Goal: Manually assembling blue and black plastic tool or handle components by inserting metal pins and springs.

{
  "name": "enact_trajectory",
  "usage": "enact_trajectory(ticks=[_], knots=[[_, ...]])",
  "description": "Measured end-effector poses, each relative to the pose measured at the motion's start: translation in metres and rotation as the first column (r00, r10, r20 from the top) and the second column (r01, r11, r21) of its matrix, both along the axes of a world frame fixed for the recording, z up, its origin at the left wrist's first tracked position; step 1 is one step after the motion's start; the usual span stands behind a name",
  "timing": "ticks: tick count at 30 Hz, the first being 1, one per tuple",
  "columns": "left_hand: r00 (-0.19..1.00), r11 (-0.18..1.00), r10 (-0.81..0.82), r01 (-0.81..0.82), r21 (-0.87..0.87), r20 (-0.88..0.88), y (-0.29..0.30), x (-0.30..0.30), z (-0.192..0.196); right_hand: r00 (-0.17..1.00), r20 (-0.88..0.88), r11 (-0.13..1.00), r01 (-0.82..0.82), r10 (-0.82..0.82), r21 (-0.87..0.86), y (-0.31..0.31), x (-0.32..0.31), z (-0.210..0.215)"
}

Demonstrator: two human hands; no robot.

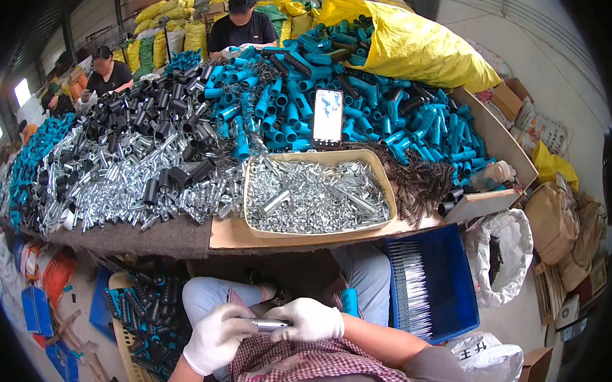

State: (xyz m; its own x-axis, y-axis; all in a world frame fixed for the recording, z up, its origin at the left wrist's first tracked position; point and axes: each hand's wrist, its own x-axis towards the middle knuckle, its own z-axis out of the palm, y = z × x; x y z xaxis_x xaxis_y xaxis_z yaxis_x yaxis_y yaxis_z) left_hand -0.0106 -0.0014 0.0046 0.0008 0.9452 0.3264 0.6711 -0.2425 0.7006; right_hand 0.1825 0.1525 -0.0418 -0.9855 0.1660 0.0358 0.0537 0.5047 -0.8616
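White gloves cover both my hands, which meet above my lap. My left hand is closed round one end of a shiny metal tube. The fingers of my right hand are closed on the tube's other end, so only its middle shows. Beside my right hand, a teal plastic sleeve stands out against my leg. Over the checked apron both forearms come together. In front of me on the table is a cream tray full of small metal parts.
Piles of teal plastic handles, black sleeves, metal tubes and dark springs cover the table. A phone stands behind the tray. Below are a blue crate of metal rods and a basket of black-and-teal parts. Co-workers sit beyond.
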Motion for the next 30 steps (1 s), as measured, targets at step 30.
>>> enact_trajectory(ticks=[30], knots=[[0.997,0.994,0.043,-0.036,0.105,-0.059,0.002,0.014,0.001,0.994,0.008,0.964,0.108,-0.113,0.243,-0.007,0.001,0.002]])
